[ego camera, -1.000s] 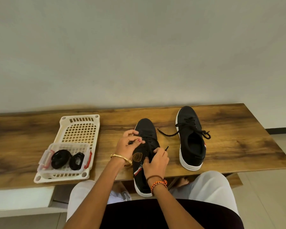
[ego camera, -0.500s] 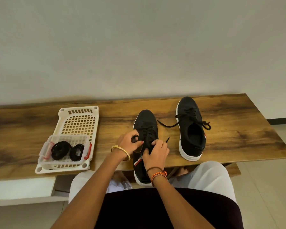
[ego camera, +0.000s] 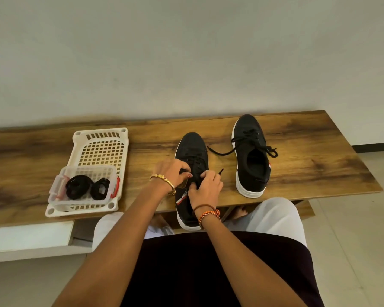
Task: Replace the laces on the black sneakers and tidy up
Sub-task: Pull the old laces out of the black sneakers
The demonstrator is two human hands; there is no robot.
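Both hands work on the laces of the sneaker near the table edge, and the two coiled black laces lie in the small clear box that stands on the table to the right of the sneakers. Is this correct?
Not quite. The head view shows the small clear box with the two coiled black laces to the left of the sneakers, inside the white basket. The rest holds: the left hand and right hand work on the near sneaker.

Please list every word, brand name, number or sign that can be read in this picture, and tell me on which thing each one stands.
No text can be read anywhere in this view.
Near sneaker: a small golden patch beside the left hand, too blurred to read.
Near sneaker: red and white stripes on its side, no letters visible.
Far sneaker: a small red and white mark at its edge, too small to read.
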